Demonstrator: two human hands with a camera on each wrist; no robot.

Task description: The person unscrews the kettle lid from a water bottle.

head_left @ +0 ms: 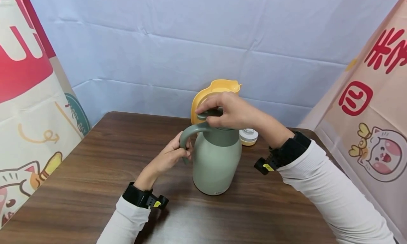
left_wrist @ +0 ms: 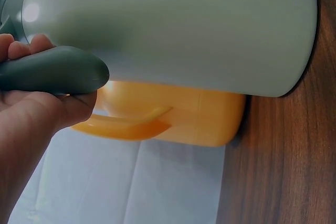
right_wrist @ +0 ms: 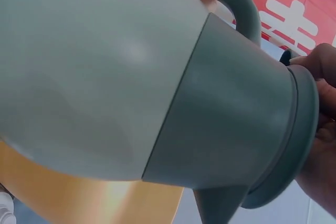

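A green jug (head_left: 217, 162) stands upright near the middle of the brown wooden counter (head_left: 95, 173), its pale body topped by a darker green collar and spout. The left hand (head_left: 171, 155) takes the jug by its curved dark handle (head_left: 188, 134) on the jug's left side: its grip is closed around the handle, the fingers curled over it and the thumb beneath, as the left wrist view also shows (left_wrist: 31, 98). The right hand (head_left: 230, 109) rests on top of the jug, its grip closed on the round dark green lid (head_left: 210, 114), with the fingertips pinching the lid's rim; in the right wrist view the lid (right_wrist: 296, 145) sits flush on the collar with the fingers wrapped about its edge. Just behind the green jug stands a yellow jug (head_left: 213, 92), upright, its open mouth and handle showing above the right hand; in the left wrist view its yellow body (left_wrist: 199, 116) lies right beside the green one. A small white stopper (head_left: 248, 136) sits on the counter to the right of the jugs, beneath the right forearm. A pale blue cloth (head_left: 190, 42) hangs behind the counter.
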